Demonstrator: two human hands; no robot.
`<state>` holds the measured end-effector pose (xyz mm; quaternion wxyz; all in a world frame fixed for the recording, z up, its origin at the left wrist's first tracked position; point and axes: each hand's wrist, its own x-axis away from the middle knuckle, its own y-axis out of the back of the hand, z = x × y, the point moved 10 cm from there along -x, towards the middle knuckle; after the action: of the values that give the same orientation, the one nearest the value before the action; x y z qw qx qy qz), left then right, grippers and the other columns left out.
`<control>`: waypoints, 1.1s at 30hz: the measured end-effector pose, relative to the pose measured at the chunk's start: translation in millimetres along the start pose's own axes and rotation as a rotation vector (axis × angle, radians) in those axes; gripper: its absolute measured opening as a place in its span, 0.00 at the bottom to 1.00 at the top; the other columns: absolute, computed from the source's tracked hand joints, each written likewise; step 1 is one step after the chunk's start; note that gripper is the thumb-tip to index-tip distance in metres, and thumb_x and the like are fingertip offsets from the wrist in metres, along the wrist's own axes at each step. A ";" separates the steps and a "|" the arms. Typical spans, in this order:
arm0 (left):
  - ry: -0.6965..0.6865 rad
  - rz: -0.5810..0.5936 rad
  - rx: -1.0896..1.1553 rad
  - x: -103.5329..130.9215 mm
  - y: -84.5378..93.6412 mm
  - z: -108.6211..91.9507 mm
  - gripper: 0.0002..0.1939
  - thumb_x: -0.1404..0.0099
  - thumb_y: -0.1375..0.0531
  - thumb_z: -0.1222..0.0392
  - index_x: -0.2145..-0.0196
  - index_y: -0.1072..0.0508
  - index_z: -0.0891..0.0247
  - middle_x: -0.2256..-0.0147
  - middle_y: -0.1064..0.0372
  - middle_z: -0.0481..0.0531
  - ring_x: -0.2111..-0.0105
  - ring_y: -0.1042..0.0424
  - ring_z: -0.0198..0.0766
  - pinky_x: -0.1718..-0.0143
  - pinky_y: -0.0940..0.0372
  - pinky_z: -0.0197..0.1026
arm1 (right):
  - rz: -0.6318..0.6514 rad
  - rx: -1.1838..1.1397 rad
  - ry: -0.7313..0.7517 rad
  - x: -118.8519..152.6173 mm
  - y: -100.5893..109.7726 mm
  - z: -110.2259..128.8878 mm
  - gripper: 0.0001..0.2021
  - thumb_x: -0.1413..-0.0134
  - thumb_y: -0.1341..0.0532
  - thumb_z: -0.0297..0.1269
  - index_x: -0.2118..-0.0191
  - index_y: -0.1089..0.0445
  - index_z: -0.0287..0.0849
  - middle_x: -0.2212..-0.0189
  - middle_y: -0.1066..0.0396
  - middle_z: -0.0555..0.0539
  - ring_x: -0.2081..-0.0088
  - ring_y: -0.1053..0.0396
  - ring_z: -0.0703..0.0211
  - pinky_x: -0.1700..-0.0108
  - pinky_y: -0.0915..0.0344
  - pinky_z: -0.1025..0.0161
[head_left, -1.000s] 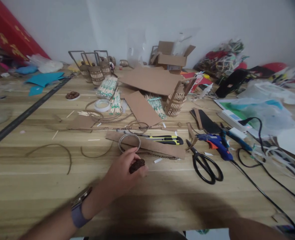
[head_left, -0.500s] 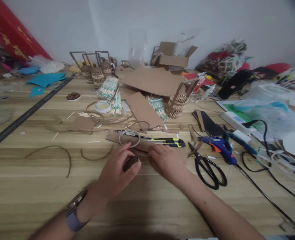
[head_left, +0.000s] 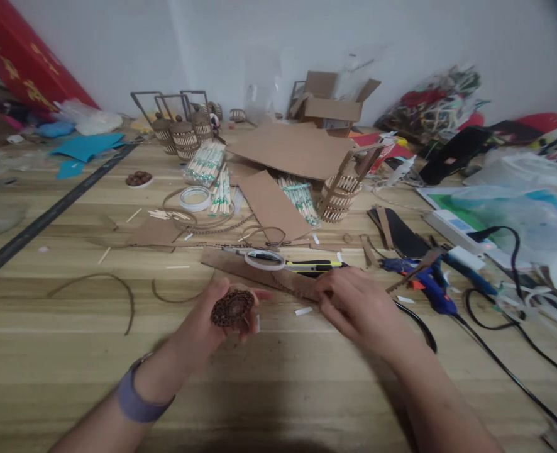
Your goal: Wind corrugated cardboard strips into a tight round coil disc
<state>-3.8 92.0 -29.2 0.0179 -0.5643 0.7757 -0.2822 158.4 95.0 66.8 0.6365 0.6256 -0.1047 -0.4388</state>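
Note:
My left hand (head_left: 219,318), a purple watch strap at its wrist, is closed around a round coil of rolled corrugated cardboard (head_left: 232,307), its ridged face turned up. To the right, my right hand (head_left: 361,308) has its fingers pinched on a narrow corrugated cardboard strip (head_left: 295,290). A brown end of strip shows beyond its knuckles too; whether it is the same piece is hidden. Just past both hands lie a flat cardboard piece (head_left: 231,264), a thin white ring (head_left: 264,267) and a yellow-black utility knife (head_left: 307,266). My right hand covers most of the black-handled scissors (head_left: 422,324).
A blue glue gun (head_left: 429,289) with its cord lies at right. Behind are a stick-covered bucket (head_left: 339,200), bundled sticks (head_left: 205,165), a tape roll (head_left: 195,199), cardboard sheets (head_left: 292,148) and finished small buckets (head_left: 184,139). A dish of brown balls (head_left: 139,179) sits left.
My left hand has turned, bringing the coil's face into view. My right hand has moved right, over the scissors, with the strip. The white ring now lies farther right, away from my left fingers.

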 end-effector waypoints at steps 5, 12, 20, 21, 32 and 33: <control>0.098 0.049 0.309 -5.3 -9.1 6.7 0.28 0.42 0.40 0.36 0.70 0.22 0.69 0.54 0.23 0.65 0.73 0.26 0.39 0.78 0.35 0.36 | 0.148 -0.084 0.106 1.4 -12.4 21.7 0.11 0.37 0.50 0.27 0.68 0.34 0.44 0.71 0.29 0.46 0.68 0.32 0.57 0.64 0.38 0.60; 0.063 0.136 0.395 -2.5 -16.6 8.5 0.27 0.43 0.39 0.35 0.71 0.22 0.66 0.64 0.26 0.56 0.76 0.30 0.34 0.79 0.39 0.33 | 0.293 -0.290 0.045 3.9 -26.7 17.7 0.10 0.43 0.47 0.26 0.69 0.32 0.44 0.69 0.29 0.46 0.66 0.31 0.56 0.63 0.34 0.60; -0.185 0.379 -0.092 22.6 -52.7 -9.9 0.34 0.40 0.44 0.28 0.69 0.24 0.66 0.66 0.31 0.57 0.64 0.32 0.46 0.59 0.37 0.44 | 0.280 -0.674 -0.071 3.3 -44.8 48.9 0.34 0.36 0.41 0.52 0.32 0.50 0.43 0.39 0.37 0.35 0.40 0.35 0.49 0.43 0.33 0.56; -0.172 0.376 -0.130 23.2 -52.8 -7.0 0.34 0.40 0.45 0.28 0.68 0.24 0.65 0.67 0.31 0.56 0.63 0.33 0.47 0.59 0.38 0.44 | 0.298 -0.724 -0.073 4.4 -49.8 53.9 0.35 0.36 0.42 0.54 0.31 0.51 0.43 0.39 0.37 0.34 0.40 0.35 0.49 0.43 0.33 0.56; -0.087 0.328 0.048 9.4 -34.3 14.2 0.36 0.44 0.40 0.27 0.60 0.24 0.67 0.67 0.28 0.55 0.81 0.35 0.31 0.83 0.40 0.32 | -0.036 -0.564 -0.186 2.5 -25.0 15.3 0.22 0.28 0.54 0.48 0.46 0.30 0.41 0.67 0.26 0.44 0.64 0.26 0.57 0.61 0.29 0.63; -0.037 0.333 0.057 8.6 -34.0 19.3 0.37 0.47 0.38 0.27 0.60 0.23 0.67 0.68 0.27 0.55 0.81 0.36 0.30 0.85 0.40 0.32 | -0.062 -0.545 -0.166 1.8 -20.1 16.6 0.21 0.28 0.53 0.47 0.46 0.29 0.41 0.68 0.27 0.45 0.65 0.26 0.58 0.63 0.29 0.64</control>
<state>29.2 69.3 -27.4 0.0949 -0.4323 0.8496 -0.2869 139.6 85.5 51.4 0.7566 0.3965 -0.0153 -0.5198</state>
